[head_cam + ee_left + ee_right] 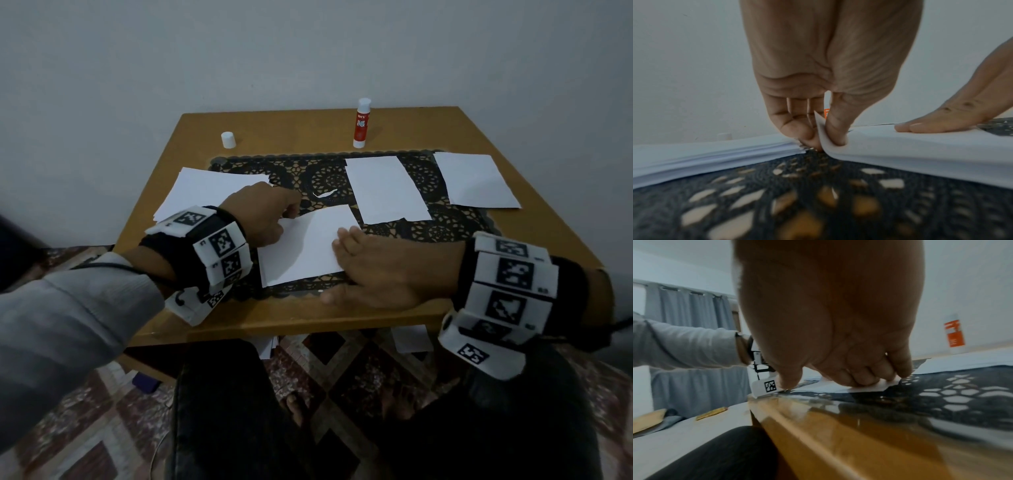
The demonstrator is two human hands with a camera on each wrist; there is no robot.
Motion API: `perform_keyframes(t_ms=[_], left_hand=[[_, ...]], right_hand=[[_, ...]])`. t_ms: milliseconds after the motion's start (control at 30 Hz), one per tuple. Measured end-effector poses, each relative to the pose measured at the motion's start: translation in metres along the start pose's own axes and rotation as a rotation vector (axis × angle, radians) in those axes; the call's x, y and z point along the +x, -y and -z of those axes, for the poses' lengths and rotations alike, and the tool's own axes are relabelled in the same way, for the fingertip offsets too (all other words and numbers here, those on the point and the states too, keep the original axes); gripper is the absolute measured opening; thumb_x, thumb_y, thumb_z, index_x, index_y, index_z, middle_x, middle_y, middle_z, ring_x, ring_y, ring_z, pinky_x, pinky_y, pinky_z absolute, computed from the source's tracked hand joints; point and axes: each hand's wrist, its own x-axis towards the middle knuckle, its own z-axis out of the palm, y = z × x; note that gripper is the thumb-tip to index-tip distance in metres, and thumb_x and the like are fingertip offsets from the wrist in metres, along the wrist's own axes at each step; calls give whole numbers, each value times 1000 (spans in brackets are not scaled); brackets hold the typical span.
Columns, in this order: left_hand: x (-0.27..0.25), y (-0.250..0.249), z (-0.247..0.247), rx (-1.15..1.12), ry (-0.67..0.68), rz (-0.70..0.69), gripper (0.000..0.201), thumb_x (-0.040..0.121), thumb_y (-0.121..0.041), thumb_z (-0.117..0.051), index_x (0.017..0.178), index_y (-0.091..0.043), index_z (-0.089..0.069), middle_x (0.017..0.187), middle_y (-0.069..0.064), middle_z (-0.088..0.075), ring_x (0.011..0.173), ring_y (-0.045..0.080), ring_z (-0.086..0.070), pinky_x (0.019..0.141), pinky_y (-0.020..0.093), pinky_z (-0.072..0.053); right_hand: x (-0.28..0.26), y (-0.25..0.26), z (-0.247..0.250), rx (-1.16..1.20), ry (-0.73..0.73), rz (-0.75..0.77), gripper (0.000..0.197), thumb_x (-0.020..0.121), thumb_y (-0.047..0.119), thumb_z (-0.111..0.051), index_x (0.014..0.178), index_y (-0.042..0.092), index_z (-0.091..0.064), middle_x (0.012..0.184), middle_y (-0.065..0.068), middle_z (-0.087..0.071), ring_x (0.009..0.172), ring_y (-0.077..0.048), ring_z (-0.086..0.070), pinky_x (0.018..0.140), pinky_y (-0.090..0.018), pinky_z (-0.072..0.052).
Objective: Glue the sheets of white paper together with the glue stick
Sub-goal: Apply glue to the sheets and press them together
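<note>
The near sheet [305, 246] is pinched at its corner by the left hand [263, 214] and pressed flat by the right hand [383, 270]. The uncapped glue stick [361, 123] stands apart; bonding seems underway, other sheets [387, 188] unjoined.

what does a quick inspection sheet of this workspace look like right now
surface: wooden table with a black lace mat on it
job's things: glue stick upright at the back, uncapped; its cap apart to the left; near sheet under both hands; two sheets to the right; paper stack on the left
clutter: torn scrap on the mat
grippers: left hand pinches the near sheet's corner; right hand presses flat on it
cables: black cable at the left wrist
surroundings: patterned floor, grey curtain
</note>
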Motion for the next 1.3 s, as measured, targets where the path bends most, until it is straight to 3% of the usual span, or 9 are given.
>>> perform_keyframes(t_ms=[233,367,467,567,767,967,1100,1233,1300], left_hand=[[-1,-3,1,-24,19,-6,33,84,-4,-60,111,-20,-52,74,-3,-46,76,24,-49,64,31,-41],[-3,-3,1,-40,12,31,32,84,-4,-58,112,-19,-50,73,-4,-46,75,23,-48,62,29,-37],[-8,-1,-3,-97,-3,86,34,86,-11,-59,116,-18,-46,100,10,-59,87,27,-52,69,31,-41],[-19,-1,-6,-158,-29,91,48,87,-25,-64,129,-22,-41,124,12,-51,107,28,-52,85,33,-42],[-50,-7,-13,56,114,-47,62,82,-56,-61,137,-41,-35,139,3,-32,125,25,-31,103,43,-37],[-39,-1,6,4,264,-67,63,81,-35,-72,134,-43,-37,134,2,-35,121,23,-31,102,40,-35],[-36,-2,7,25,262,-76,63,79,-40,-72,132,-43,-37,131,2,-36,118,22,-32,99,38,-37],[-36,-3,5,24,247,-82,63,79,-41,-73,131,-42,-37,129,2,-37,118,22,-33,98,38,-37],[-35,-1,8,29,256,-93,62,81,-33,-72,133,-40,-39,129,3,-38,119,23,-35,98,37,-37]], right_hand=[[-16,23,-1,-165,25,56,77,100,58,-13,153,3,1,158,-26,7,147,-36,6,118,-40,-3],[-17,23,5,-142,-19,46,84,97,61,-17,151,-3,-14,159,-23,-7,147,-31,-5,114,-35,-10],[-15,24,2,-151,-49,51,88,96,65,-21,151,-3,-12,159,-23,-8,147,-31,-10,116,-37,-16],[-9,19,-1,-101,-100,41,89,92,68,-27,149,0,-23,156,-22,-19,143,-33,-23,114,-42,-29],[-3,13,-10,-145,-229,65,79,93,66,-33,139,1,-40,144,-21,-41,130,-32,-43,101,-45,-43],[-5,12,-4,-97,-210,94,76,93,65,-33,139,5,-41,144,-17,-40,131,-30,-42,104,-42,-41],[-5,8,-2,-96,-233,118,63,94,61,-36,126,9,-50,133,-13,-49,119,-26,-48,87,-32,-40],[-2,17,5,-100,-241,130,51,94,60,-39,102,12,-52,111,-11,-56,85,-18,-48,71,-30,-41],[-1,16,4,-107,-227,129,51,95,60,-40,103,12,-53,111,-11,-55,87,-19,-49,71,-29,-41]])
